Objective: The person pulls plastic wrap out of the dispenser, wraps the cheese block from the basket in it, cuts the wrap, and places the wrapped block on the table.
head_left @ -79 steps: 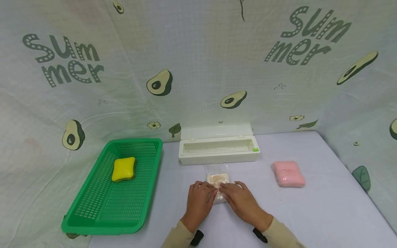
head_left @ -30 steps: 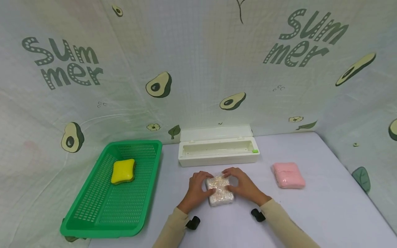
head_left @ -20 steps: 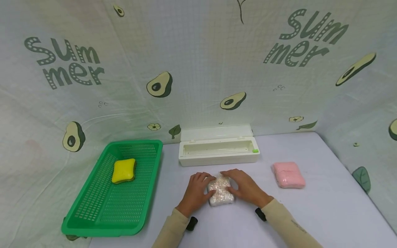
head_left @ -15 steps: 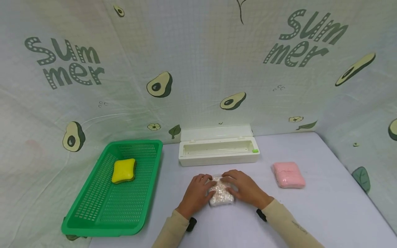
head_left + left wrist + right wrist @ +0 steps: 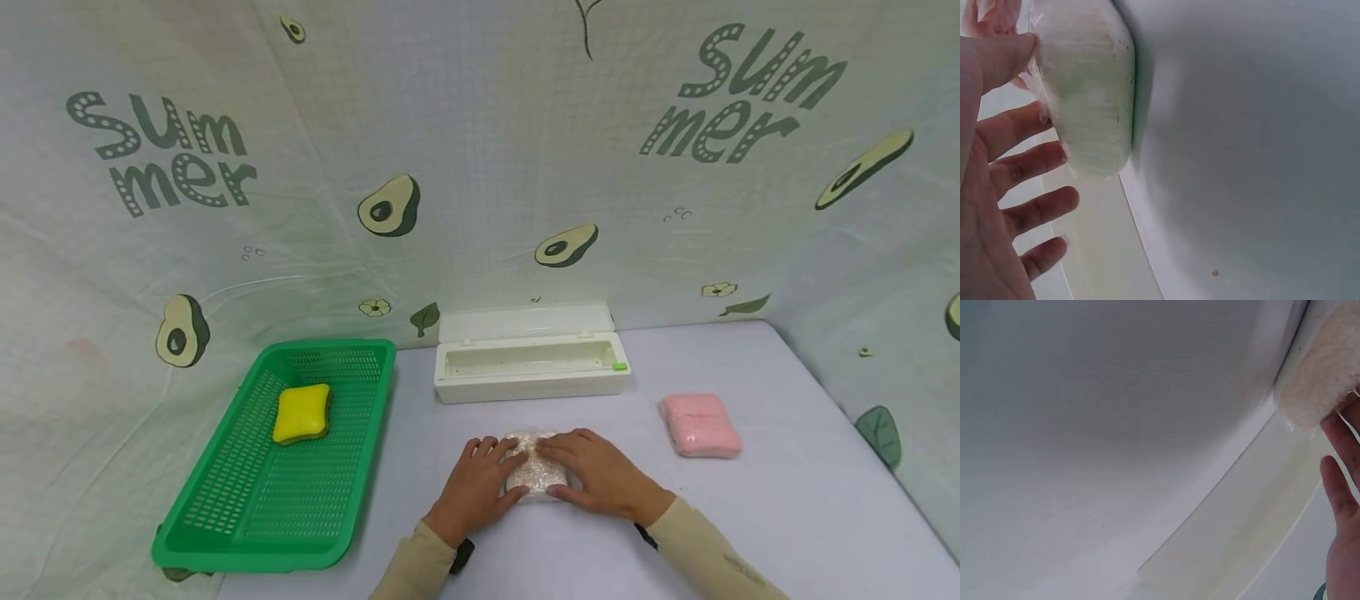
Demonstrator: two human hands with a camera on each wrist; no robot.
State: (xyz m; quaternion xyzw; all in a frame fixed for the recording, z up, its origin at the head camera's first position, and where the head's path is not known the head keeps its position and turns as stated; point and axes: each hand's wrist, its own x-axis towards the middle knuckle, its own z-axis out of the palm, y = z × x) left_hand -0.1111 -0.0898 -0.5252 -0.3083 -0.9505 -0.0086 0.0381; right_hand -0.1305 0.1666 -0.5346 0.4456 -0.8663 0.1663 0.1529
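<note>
Between the two hands lies a pale sponge-like block [image 5: 537, 475], wrapped in crinkled clear plastic film, on the white tabletop. My left hand [image 5: 474, 487] reaches over its left side, thumb at the near edge and fingertips on the top. In the left wrist view its thumb touches the film on the block [image 5: 1091, 94], its fingers spread and fairly straight. My right hand [image 5: 607, 477] presses on the right side, with fingers laid across the top and the thumb low by the near edge. The right wrist view shows only part of its fingers [image 5: 1340, 484] beside the wrap.
Behind the block stands a long white box [image 5: 532, 389] with its lid raised and a small green piece on its rim. A green basket [image 5: 247, 561] at the left holds a yellow sponge [image 5: 302, 412]. To the right lies a pink wrapped block [image 5: 701, 425].
Earlier the hands pressed the block's top, then moved to its far corners. Now both have come nearer, the fingers on top and the thumbs down at its near edge.
</note>
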